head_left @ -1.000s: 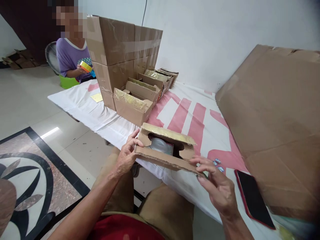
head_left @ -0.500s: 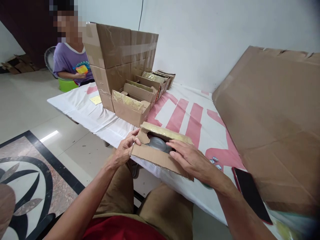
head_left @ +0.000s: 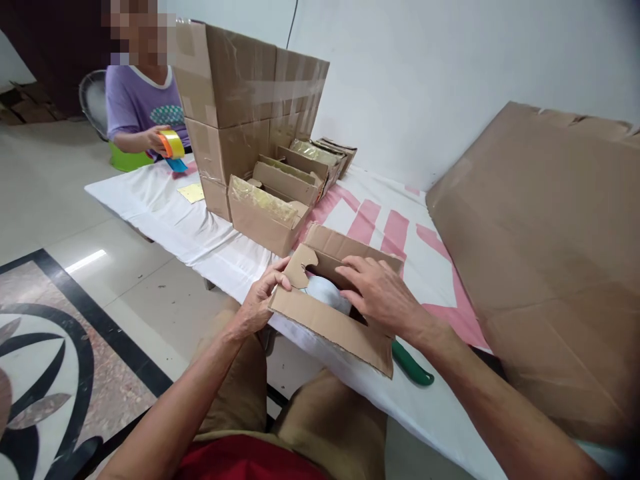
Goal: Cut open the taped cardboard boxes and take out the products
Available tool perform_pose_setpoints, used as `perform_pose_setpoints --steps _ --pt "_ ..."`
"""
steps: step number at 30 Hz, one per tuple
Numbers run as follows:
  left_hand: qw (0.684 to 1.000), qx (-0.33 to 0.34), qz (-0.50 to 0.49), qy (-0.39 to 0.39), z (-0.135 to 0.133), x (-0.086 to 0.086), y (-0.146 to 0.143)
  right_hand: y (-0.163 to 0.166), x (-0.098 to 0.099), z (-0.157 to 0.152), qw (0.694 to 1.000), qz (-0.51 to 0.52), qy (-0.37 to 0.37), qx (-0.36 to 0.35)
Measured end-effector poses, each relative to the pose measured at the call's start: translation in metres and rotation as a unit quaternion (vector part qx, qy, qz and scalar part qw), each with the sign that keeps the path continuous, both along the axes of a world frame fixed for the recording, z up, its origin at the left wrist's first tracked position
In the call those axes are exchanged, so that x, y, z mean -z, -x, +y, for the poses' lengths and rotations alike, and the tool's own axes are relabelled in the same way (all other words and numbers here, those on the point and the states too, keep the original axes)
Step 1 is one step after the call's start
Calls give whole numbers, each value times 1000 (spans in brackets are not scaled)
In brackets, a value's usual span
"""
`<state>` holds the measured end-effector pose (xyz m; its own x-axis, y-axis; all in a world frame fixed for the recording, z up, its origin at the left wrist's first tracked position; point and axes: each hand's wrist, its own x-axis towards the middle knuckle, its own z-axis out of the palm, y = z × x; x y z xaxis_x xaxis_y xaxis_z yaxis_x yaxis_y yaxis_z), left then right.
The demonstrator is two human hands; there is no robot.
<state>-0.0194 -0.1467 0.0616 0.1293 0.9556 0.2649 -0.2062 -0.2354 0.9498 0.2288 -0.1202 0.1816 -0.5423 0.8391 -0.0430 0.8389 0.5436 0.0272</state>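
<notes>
A small open cardboard box [head_left: 330, 323] lies at the near edge of the table, over my lap. Inside it shows a pale grey rounded object [head_left: 323, 291], partly hidden. My left hand [head_left: 260, 300] grips the box's left end, thumb on the side flap. My right hand [head_left: 383, 293] lies over the box opening, fingers spread flat and pressing down on the grey object and the inner flap.
Several open small boxes [head_left: 265, 217] stand in a row beside a tall taped carton [head_left: 240, 100]. A big flat cardboard sheet [head_left: 540, 233] leans at right. A green handle [head_left: 410, 363] lies by the box. Across the table a person in purple holds a tape roll [head_left: 171, 143].
My right hand has gone from the box's right corner to lying over the opening. The box's far flap has swung up and back. The person opposite has raised a tape roll.
</notes>
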Motion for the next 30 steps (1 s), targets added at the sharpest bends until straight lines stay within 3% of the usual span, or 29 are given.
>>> perform_pose_setpoints --steps 3,6,12,16,21,26,30 --pt "1000 1 0 -11 1 0 0 14 1 3 995 -17 98 -31" --pt "1000 -3 -6 -11 0 0 0 26 10 15 984 -37 176 -14" --pt "999 -2 6 -47 -4 2 -2 27 36 26 977 -3 208 -36" --pt "998 -22 14 -60 -2 2 -5 18 44 23 981 57 187 -4" --pt "998 -44 31 -20 -2 -7 -5 16 39 15 974 211 73 33" --pt "996 -80 -8 30 -1 -15 -11 8 26 4 935 352 0 42" --pt "992 -124 -12 28 3 -11 -20 -11 13 -1 867 489 -13 91"
